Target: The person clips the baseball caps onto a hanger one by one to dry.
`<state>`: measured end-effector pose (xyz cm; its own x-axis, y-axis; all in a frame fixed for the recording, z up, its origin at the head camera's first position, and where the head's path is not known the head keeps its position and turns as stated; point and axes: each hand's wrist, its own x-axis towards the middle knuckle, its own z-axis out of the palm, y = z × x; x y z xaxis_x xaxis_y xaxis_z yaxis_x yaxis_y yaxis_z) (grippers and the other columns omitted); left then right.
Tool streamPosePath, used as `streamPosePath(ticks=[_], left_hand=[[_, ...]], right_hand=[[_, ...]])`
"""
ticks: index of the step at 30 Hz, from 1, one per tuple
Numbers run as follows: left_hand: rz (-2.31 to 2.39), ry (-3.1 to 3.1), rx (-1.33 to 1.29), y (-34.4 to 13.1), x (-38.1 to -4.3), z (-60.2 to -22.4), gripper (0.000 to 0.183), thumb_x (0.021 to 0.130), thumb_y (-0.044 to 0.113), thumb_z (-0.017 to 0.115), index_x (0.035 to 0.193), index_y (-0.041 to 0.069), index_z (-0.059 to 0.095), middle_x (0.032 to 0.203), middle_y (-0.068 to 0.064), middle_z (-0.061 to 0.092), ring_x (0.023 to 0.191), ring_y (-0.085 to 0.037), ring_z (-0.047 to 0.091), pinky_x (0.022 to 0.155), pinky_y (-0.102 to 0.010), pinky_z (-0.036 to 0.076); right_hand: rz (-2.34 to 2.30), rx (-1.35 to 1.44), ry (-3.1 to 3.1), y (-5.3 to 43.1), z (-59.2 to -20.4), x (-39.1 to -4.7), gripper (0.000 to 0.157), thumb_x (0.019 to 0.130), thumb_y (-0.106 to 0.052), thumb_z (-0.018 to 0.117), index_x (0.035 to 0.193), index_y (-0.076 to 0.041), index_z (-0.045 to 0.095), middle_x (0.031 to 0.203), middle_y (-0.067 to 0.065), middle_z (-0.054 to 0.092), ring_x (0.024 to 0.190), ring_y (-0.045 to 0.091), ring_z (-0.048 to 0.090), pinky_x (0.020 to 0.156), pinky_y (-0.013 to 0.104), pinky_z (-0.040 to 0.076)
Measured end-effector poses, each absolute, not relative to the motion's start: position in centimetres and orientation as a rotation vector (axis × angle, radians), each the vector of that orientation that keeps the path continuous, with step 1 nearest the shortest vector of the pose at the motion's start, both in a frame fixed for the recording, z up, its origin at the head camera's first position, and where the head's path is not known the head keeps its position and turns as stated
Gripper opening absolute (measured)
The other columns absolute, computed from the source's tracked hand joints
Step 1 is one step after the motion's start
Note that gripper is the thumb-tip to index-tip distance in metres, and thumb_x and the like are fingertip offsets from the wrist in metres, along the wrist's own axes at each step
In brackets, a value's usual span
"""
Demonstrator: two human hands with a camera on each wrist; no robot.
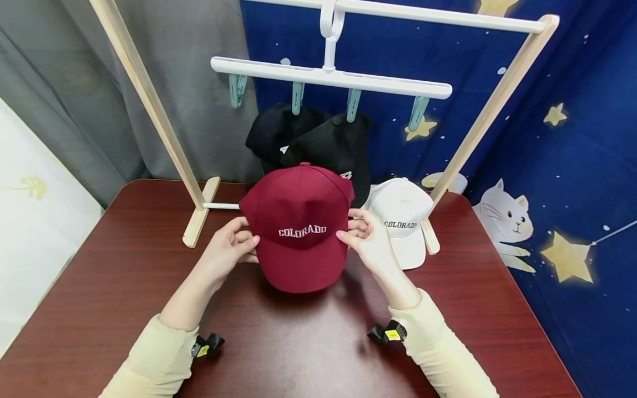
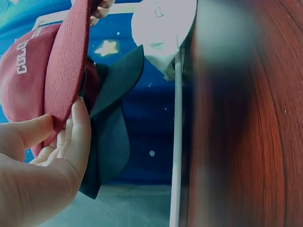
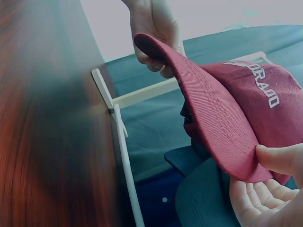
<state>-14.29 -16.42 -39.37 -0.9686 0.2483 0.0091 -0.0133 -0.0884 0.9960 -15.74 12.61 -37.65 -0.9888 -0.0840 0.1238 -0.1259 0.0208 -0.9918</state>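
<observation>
head: maroon cap (image 1: 302, 207) in both hands (image 1: 225, 251) (image 1: 374, 243)

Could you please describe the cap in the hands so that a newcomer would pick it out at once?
On the brown table stands a wooden-legged rack; in front of it, the left hand and right hand grip a dark red cap lettered COLORADO between them. Its red colour sets it apart from the black caps behind it and the white cap to its right.
</observation>
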Motion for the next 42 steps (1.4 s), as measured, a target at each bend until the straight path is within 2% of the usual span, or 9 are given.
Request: streamPosePath(ticks=[8,15,37,42], left_hand=[[2.255,1.951,0.285,-17.5,-14.2,-39.6,0.022,0.095,-0.005,0.052,0.113,0.006,0.047,0.079,-0.002,0.063,0.062,-0.015,0.061,0.063,-0.030,0.056],[2.290,1.937,0.300,-18.2,-14.1,-39.8,0.021,0.095,-0.004,0.053,0.112,0.008,0.049,0.080,-0.002,0.063,0.064,-0.014,0.061,0.062,-0.030,0.055],[2.353,1.940,0.316,-20.2,-14.1,-39.5,0.022,0.095,-0.006,0.052,0.110,0.010,0.050,0.080,-0.001,0.063,0.065,-0.013,0.061,0.060,-0.028,0.055],[2.356,1.956,0.300,-20.6,-14.2,-39.4,0.021,0.095,-0.004,0.053,0.111,0.010,0.051,0.079,-0.001,0.063,0.064,-0.012,0.059,0.060,-0.027,0.055]], right_hand=[[2.115,0.235,-2.282,11.7,-37.6,-16.0,0.035,0.082,0.005,0.069,0.115,0.010,0.060,0.088,0.014,0.068,0.071,0.007,0.064,0.063,0.021,0.050],[2.130,0.258,-2.295,11.0,-37.7,-16.1,0.032,0.083,0.005,0.069,0.114,0.010,0.061,0.090,0.016,0.068,0.072,0.008,0.064,0.066,0.022,0.051],[2.261,0.410,-2.254,8.9,-37.8,-17.4,0.031,0.085,0.008,0.064,0.115,0.011,0.055,0.081,0.008,0.064,0.066,0.009,0.062,0.060,0.030,0.055],[2.291,0.439,-2.251,8.5,-37.8,-17.8,0.032,0.087,0.010,0.061,0.118,0.010,0.053,0.079,0.005,0.062,0.065,0.009,0.061,0.057,0.029,0.054]])
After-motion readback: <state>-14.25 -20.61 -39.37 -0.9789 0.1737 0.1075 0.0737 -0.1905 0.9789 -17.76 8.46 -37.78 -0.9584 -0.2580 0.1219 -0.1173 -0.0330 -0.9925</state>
